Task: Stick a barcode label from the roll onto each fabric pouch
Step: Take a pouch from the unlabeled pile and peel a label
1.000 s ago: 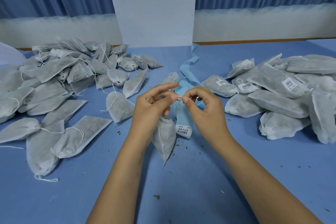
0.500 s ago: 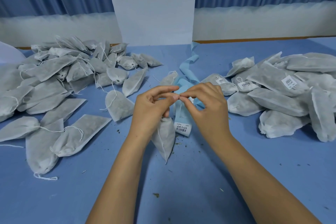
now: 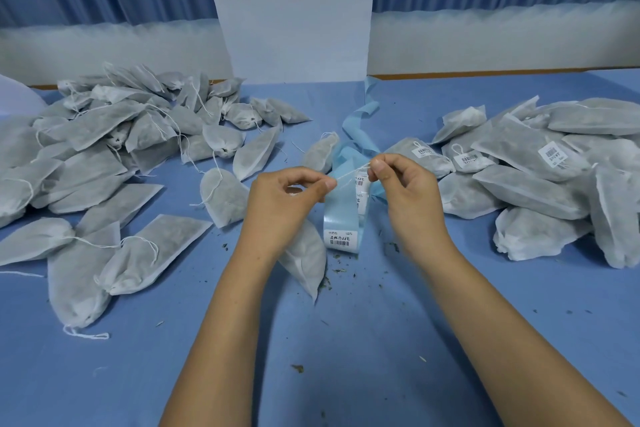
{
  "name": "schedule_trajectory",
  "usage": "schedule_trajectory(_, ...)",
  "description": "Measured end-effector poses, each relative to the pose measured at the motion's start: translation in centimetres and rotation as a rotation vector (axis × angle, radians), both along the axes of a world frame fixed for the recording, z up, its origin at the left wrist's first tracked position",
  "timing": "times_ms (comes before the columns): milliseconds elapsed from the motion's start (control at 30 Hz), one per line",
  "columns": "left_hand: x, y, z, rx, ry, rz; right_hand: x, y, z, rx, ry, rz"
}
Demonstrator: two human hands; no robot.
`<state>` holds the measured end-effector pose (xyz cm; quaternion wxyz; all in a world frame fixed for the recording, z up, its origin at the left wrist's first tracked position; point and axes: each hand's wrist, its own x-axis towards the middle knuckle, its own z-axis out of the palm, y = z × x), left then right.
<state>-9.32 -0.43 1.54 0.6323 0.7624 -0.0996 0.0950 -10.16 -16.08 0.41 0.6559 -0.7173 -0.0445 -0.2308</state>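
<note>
My left hand (image 3: 287, 198) grips the neck of a grey fabric pouch (image 3: 306, 258), which hangs down beneath it onto the blue table. My right hand (image 3: 405, 191) pinches the pouch's thin white drawstring (image 3: 351, 173), stretched taut between the two hands. Just behind the hands lies the label roll (image 3: 341, 218), a pale blue backing strip with a white barcode label (image 3: 342, 239) at its near end. A heap of unlabelled pouches (image 3: 104, 156) lies at the left. Pouches bearing barcode labels (image 3: 540, 170) are piled at the right.
Empty blue backing tape (image 3: 360, 118) trails from the roll toward the back of the table. A white panel (image 3: 294, 10) stands upright at the far edge. Dark crumbs (image 3: 341, 270) are scattered on the blue table surface (image 3: 346, 357) near the pouch.
My hands have drawn apart. The right hand moved up and to the right with the drawstring, which now runs taut between the hands.
</note>
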Motion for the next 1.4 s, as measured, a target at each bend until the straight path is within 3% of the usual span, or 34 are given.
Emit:
schedule_trajectory(100, 0.3, 0.4, -0.1, 0.071, -0.003, -0.01, 0.2, 0.0, -0.1, 0.002, 0.007, -0.007)
schedule_trajectory(400, 0.3, 4.3, 0.0, 0.139, 0.212, -0.377, 0.6, -0.8, 0.1, 0.263, 0.076, -0.087)
schedule_trajectory(567, 0.7, 3.4, -0.1, 0.052, 0.105, -0.069, -0.1, -0.1, 0.5, 0.249, -0.018, -0.109)
schedule_trajectory(733, 1.3, 2.7, -0.7, 0.105, 0.034, 0.232, -1.8, 2.3, 0.2, -0.099, -0.237, 0.02)
schedule_trajectory(833, 1.4, 2.8, -0.7, -0.001, 0.1, 0.281, -2.2, 3.1, -0.5, -0.326, -0.277, 0.131)
schedule_trajectory(933, 1.4, 3.4, -0.6, -0.237, 0.183, 0.214, -2.0, 3.2, -1.0, -0.473, -0.256, 0.183)
schedule_trajectory(1100, 1.2, 3.5, 0.3, -0.675, 0.299, -0.125, -1.7, 3.2, -1.2, -0.452, -0.14, 0.214)
schedule_trajectory(1233, 1.0, 3.2, 0.6, -0.837, 0.297, -0.254, -1.7, 3.2, -1.2, -0.355, -0.064, 0.233)
schedule_trajectory(1300, 0.9, 2.8, 0.5, -0.696, 0.221, -0.194, -1.6, 3.3, -1.1, -0.302, -0.068, 0.167)
schedule_trajectory(1400, 0.5, 1.6, -0.1, -0.182, 0.043, -0.095, -1.6, 3.1, -1.0, -0.276, -0.102, 0.084)
